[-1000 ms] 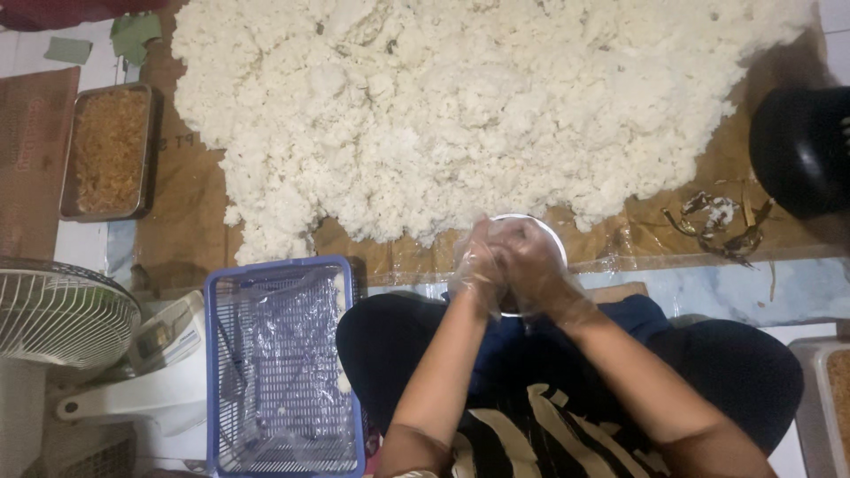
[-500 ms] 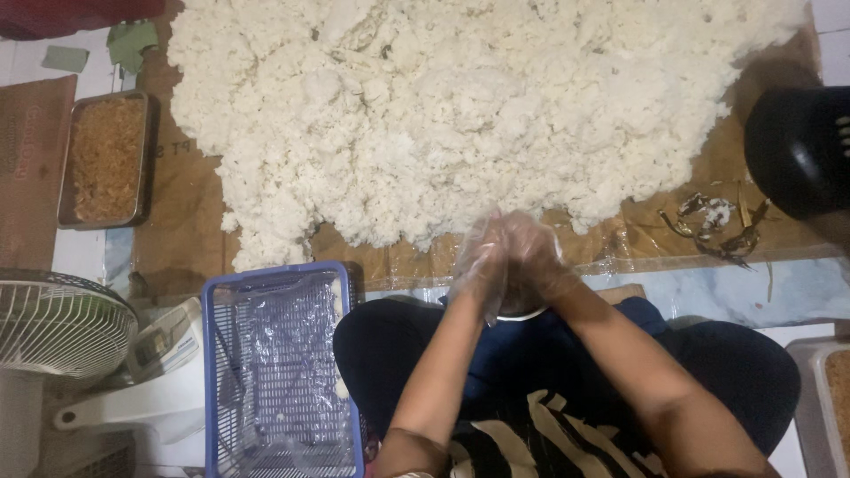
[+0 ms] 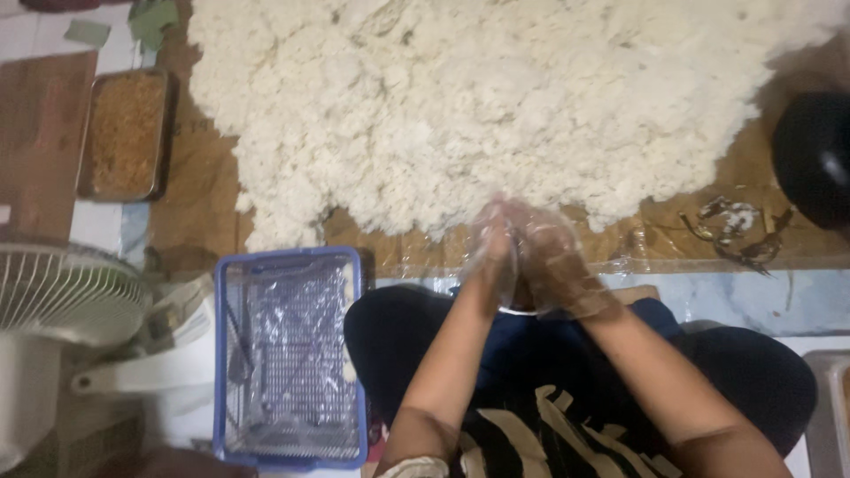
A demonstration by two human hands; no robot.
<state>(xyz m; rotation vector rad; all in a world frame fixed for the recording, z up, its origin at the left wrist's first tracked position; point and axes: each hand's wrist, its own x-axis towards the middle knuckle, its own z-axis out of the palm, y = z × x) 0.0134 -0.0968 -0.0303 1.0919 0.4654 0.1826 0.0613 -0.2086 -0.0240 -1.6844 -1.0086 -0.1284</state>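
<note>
Head view, white fan (image 3: 53, 310) at far left, metal tray of brown crumbs (image 3: 127, 133), blue basket (image 3: 292, 354), left hand (image 3: 491, 252) and right hand (image 3: 553, 265) in clear gloves, fingers pressed closed together, anything clasped hidden, at the near edge of the white rice heap (image 3: 496, 106).

both hands (image 3: 531, 252) now hide the bowl.

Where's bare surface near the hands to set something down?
Bare brown sheet between the rice heap and the tray; another strip right of the hands, up to the scraps. The blue basket is lined with plastic. Ahead, rice crowds everything.
</note>
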